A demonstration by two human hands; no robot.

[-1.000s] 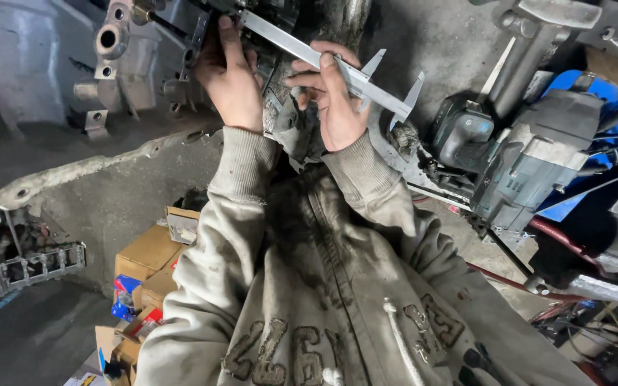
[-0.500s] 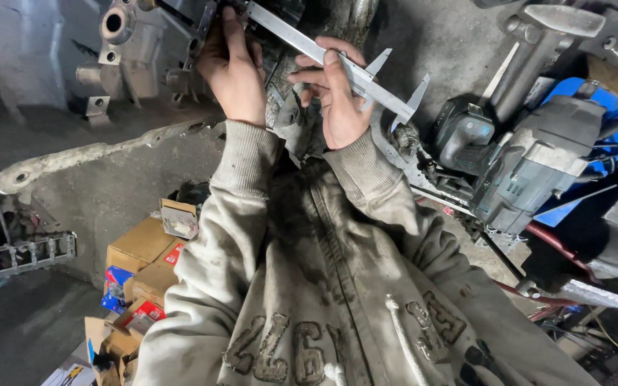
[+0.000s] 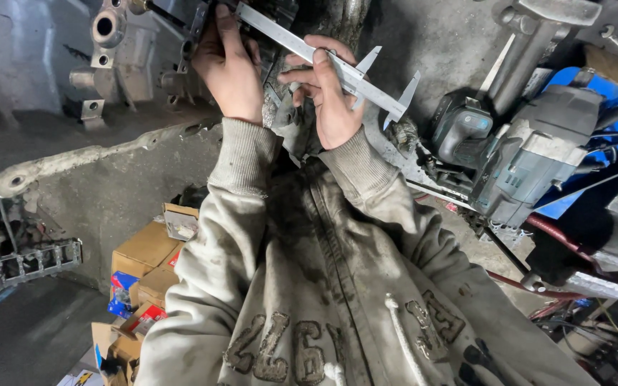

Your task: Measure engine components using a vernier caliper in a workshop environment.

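A steel caliper point(image 3: 323, 61) lies slantwise across the top of the view, its beam running from upper left down to its pointed tips at the right, over a grimy metal casting point(image 3: 119, 53) on the desk point(image 3: 73, 161). The right hand point(image 3: 330, 93) has its grip closed around the caliper's slide, thumb on top of the beam and fingers curled beneath. The left hand point(image 3: 229, 68) is closed at the caliper's upper end, against the casting; just what its fingers pinch there is hidden behind the hand. Both wrists come out of the ribbed cuffs of a soiled grey jacket point(image 3: 323, 286) that fills the lower middle of the view.

To the right of the caliper tips a grey power tool point(image 3: 531, 161) rests on blue sheeting point(image 3: 609, 100), with another grey machine body point(image 3: 459, 132) just beside it. Below the desk edge at the left, cardboard boxes point(image 3: 144, 268) are stacked on the floor, and a small metal rack point(image 3: 30, 261) stands further left.
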